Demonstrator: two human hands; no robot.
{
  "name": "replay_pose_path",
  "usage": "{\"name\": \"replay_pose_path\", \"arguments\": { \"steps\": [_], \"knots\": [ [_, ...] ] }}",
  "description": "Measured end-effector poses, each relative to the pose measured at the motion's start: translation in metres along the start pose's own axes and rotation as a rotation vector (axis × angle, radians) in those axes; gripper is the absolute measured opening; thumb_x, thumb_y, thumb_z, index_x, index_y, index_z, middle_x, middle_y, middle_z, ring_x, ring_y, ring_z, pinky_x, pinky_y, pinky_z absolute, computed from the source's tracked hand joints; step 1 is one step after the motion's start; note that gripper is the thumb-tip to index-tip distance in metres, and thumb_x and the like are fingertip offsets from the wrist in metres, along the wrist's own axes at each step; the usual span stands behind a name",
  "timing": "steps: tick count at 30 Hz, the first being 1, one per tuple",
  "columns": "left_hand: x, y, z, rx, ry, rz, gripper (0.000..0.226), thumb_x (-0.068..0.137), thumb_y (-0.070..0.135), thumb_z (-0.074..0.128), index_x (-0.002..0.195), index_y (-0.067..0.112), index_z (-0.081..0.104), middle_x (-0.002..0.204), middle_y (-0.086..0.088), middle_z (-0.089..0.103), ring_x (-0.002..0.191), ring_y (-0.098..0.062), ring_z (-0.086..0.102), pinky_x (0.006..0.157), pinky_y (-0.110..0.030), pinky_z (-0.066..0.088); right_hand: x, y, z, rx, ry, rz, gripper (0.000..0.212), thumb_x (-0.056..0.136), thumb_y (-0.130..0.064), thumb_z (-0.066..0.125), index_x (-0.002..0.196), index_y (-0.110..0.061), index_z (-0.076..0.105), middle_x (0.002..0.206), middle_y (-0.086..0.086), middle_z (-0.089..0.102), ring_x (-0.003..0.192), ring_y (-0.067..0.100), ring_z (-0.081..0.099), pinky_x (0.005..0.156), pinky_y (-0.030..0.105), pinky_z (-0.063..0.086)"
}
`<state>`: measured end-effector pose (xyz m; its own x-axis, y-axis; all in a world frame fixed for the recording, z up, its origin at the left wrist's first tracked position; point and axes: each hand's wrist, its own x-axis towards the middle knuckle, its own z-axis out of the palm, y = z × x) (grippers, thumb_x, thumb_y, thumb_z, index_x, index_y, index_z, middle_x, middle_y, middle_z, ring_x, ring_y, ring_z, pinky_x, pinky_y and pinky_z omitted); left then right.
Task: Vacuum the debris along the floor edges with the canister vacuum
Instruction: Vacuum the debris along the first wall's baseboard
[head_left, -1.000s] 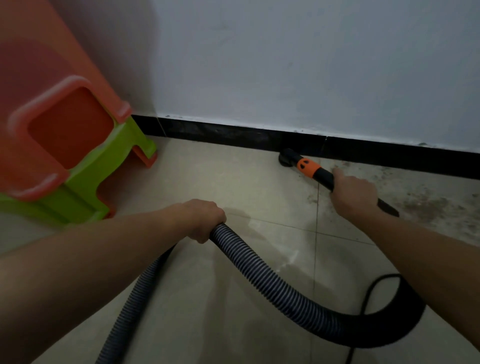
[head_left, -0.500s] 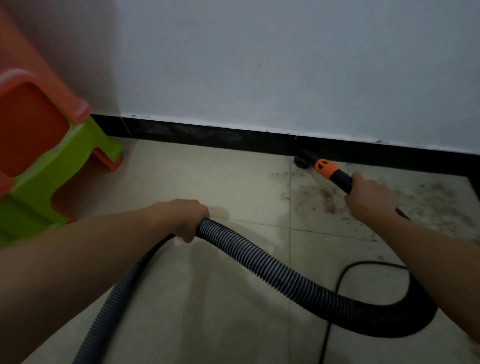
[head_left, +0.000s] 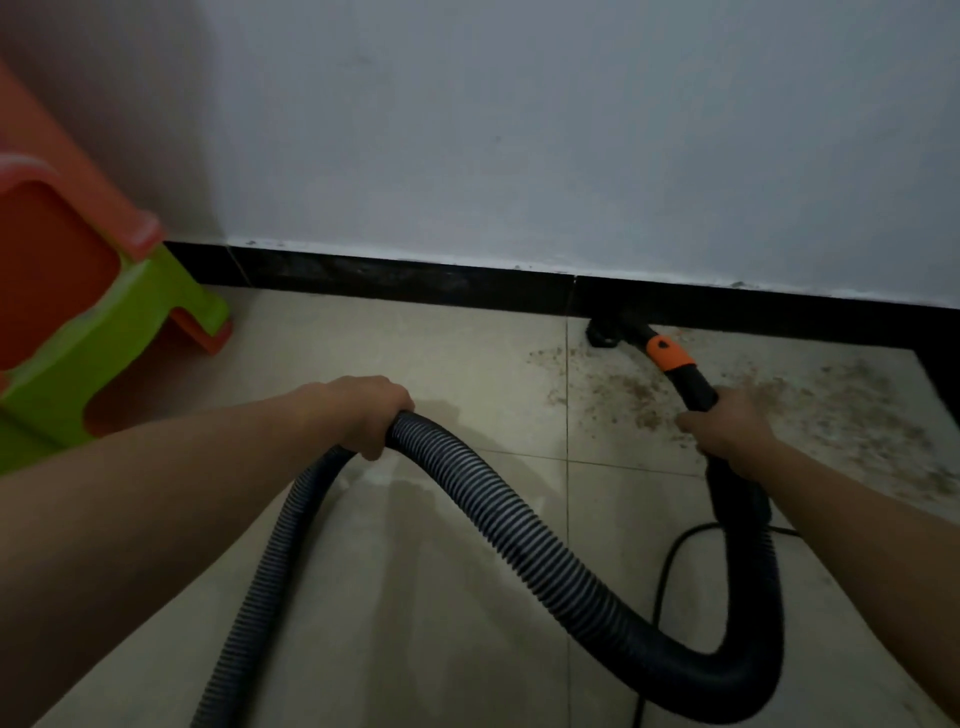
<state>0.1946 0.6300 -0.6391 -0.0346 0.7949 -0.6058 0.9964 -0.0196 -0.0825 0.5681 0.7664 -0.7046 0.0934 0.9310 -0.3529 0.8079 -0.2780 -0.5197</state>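
Observation:
A ribbed grey-black vacuum hose (head_left: 498, 525) loops across the tiled floor. My left hand (head_left: 366, 413) grips the hose near the top of its bend. My right hand (head_left: 727, 428) grips the black wand just below its orange collar (head_left: 670, 356). The small black nozzle (head_left: 605, 332) sits on the floor against the black baseboard (head_left: 415, 283). Brown debris (head_left: 831, 415) is scattered over the tile to the right of the nozzle and around my right hand. The canister itself is out of view.
Stacked orange and green plastic stools (head_left: 88, 322) stand at the left by the wall. A thin black power cord (head_left: 670, 561) curves on the floor inside the hose loop. A white wall (head_left: 519, 130) rises above the baseboard.
The nozzle has slid to the right along the baseboard into the debris patch. Both hands and the hose followed it, and the stools have drifted left in view.

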Motion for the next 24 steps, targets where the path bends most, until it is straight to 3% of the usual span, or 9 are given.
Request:
{"name": "replay_pose_path", "arguments": {
  "steps": [3,8,13,17,21,24],
  "knots": [
    [-0.003,0.007,-0.005,0.013,-0.007,0.0,0.031,0.072,0.011,0.073,0.092,0.027,0.055,0.089,0.004,0.059,0.085,-0.017,0.058,0.067,-0.028,0.045,0.001,-0.003,0.005,0.052,-0.072,-0.022,0.026,0.083,-0.009,0.072,0.103,-0.011,0.054,0.077,0.014,0.061,0.059,0.027,0.059,0.05,0.031,0.047],
    [-0.013,0.013,-0.004,0.072,0.01,0.0,0.033,0.074,0.011,0.071,0.101,0.026,0.059,0.096,0.003,0.06,0.091,-0.018,0.058,0.076,-0.03,0.05,-0.001,-0.001,0.003,0.02,-0.022,-0.028,0.029,0.081,-0.014,0.072,0.104,-0.013,0.054,0.08,0.012,0.061,0.065,0.026,0.061,0.053,0.03,0.046],
    [-0.027,0.012,-0.006,0.074,0.012,-0.02,0.031,0.074,0.013,0.072,0.096,0.028,0.056,0.094,0.004,0.059,0.091,-0.016,0.057,0.079,-0.031,0.05,-0.009,-0.022,0.003,0.018,-0.223,-0.072,0.033,0.076,-0.01,0.073,0.106,-0.012,0.058,0.081,0.013,0.064,0.058,0.024,0.06,0.052,0.03,0.051],
    [-0.035,0.019,-0.001,0.159,-0.016,0.01,0.031,0.076,0.015,0.07,0.103,0.025,0.058,0.104,0.001,0.062,0.099,-0.018,0.059,0.083,-0.034,0.051,-0.019,-0.031,0.01,-0.12,-0.102,-0.1,0.038,0.079,-0.02,0.072,0.112,-0.017,0.053,0.09,0.01,0.062,0.079,0.027,0.064,0.076,0.041,0.057],
    [-0.037,0.024,-0.001,0.152,-0.01,0.039,0.03,0.076,0.016,0.07,0.102,0.025,0.057,0.106,0.0,0.063,0.101,-0.019,0.058,0.083,-0.034,0.051,-0.023,-0.031,0.007,-0.12,-0.217,-0.134,0.038,0.076,-0.013,0.071,0.111,-0.014,0.056,0.086,0.013,0.064,0.072,0.028,0.064,0.068,0.037,0.056],
    [-0.034,0.033,-0.007,0.113,-0.001,0.064,0.032,0.074,0.016,0.073,0.1,0.025,0.058,0.104,0.0,0.063,0.099,-0.018,0.058,0.084,-0.033,0.051,-0.021,-0.023,-0.01,-0.155,-0.118,-0.108,0.038,0.08,-0.016,0.072,0.115,-0.012,0.058,0.089,0.014,0.064,0.076,0.029,0.064,0.069,0.036,0.054]
  ]
}}
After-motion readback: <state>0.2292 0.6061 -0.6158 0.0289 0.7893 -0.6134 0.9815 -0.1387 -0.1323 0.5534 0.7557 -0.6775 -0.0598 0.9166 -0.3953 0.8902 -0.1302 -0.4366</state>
